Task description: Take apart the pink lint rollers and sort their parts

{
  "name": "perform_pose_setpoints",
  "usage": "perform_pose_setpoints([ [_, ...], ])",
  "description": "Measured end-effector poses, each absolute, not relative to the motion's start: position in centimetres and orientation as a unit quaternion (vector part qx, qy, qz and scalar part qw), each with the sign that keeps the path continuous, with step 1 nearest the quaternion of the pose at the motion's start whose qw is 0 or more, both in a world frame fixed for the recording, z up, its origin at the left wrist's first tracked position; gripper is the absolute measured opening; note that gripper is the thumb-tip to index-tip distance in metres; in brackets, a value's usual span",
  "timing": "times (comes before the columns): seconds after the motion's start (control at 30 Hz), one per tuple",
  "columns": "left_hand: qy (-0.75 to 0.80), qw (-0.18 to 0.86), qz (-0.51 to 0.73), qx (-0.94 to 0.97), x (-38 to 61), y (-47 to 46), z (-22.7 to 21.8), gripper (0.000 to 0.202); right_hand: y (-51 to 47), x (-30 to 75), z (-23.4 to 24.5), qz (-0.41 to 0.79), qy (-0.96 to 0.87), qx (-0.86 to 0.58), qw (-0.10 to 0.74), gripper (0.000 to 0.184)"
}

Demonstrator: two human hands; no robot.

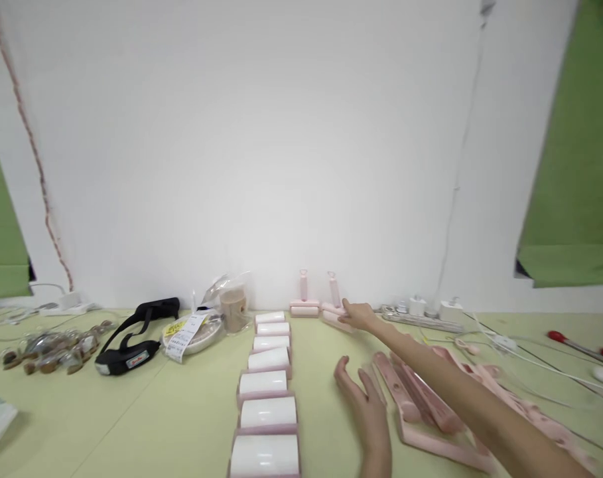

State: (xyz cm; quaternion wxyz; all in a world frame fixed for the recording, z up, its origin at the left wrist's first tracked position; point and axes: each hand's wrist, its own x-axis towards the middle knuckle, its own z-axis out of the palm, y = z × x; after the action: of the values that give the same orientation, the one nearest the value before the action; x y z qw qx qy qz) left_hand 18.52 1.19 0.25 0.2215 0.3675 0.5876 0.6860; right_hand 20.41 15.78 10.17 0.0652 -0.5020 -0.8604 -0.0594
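Observation:
My right hand (359, 314) reaches far forward to the wall, its fingers closed around the right end of a pink lint roller (335, 313). The roller's handle points up and leans on the wall. Just left of it, another pink lint roller (304, 308) stands the same way. Nearer to me, my left hand (365, 405) hovers with its thumb and fingers apart and nothing in them. To its left, a column of several white sticky rolls in pink frames (268, 413) runs toward me. Beneath my right arm lies a pile of pink plastic roller parts (433, 401), partly hidden by the arm.
A plastic-wrapped tape roll (233, 311), a labelled white round packet (194, 333), a black strap device (132, 352) and small bagged items (57, 346) lie left. Chargers (450, 309), white cables and red-ended handles (582, 346) are at right. The white wall (301, 146) borders the table.

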Motion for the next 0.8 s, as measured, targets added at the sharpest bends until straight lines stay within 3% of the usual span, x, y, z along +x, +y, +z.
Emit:
perform_pose_setpoints([
  [0.23, 0.559, 0.153, 0.677, 0.454, 15.6, -5.3, 2.8, 0.050, 3.5, 28.3, 12.0, 0.011, -0.908, -0.404, 0.110, 0.036],
  [0.4, 0.518, 0.294, 0.549, 0.586, 14.3, -11.5, 2.5, 0.064, -5.0, 32.7, 8.9, 0.069, -0.938, -0.305, 0.152, 0.028],
  [0.5, 0.525, 0.365, 0.485, 0.597, 13.8, -12.7, 2.0, 0.065, -6.6, 32.9, 7.6, 0.071, -0.938, -0.305, 0.149, 0.035],
  [0.57, 0.523, 0.368, 0.475, 0.604, 13.6, -12.4, 1.9, 0.065, -6.5, 32.1, 7.4, 0.066, -0.927, -0.324, 0.179, 0.039],
  [0.8, 0.533, 0.315, 0.483, 0.618, 12.3, -9.2, 2.3, 0.060, -5.0, 30.0, 11.1, 0.112, -0.833, -0.403, 0.363, 0.018],
])
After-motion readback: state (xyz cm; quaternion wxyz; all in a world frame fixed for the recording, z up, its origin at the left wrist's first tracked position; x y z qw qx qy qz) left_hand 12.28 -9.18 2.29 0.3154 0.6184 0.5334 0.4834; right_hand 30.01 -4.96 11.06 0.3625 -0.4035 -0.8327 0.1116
